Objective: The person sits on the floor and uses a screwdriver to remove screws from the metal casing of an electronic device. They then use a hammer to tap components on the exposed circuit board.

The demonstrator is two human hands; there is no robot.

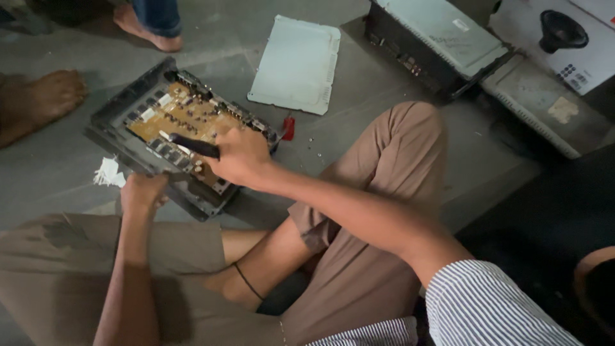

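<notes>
Gripping dark tool handle (195, 146) in right hand (240, 157), fingers clenched round it, tip over brown circuit board (186, 118). Steadying near edge of black amp chassis (118, 138) w/ left hand (142, 191), fingers curled on rim. Chassis lying on concrete floor (57, 173), btwn knees. Red screwdriver handle (289, 128) just beside chassis; pale cover plate (296, 64) lying farther off.

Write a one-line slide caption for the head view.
Seated on the floor, right hand holds a dark tool over an open chassis's circuit board; left hand grips its edge.
</notes>
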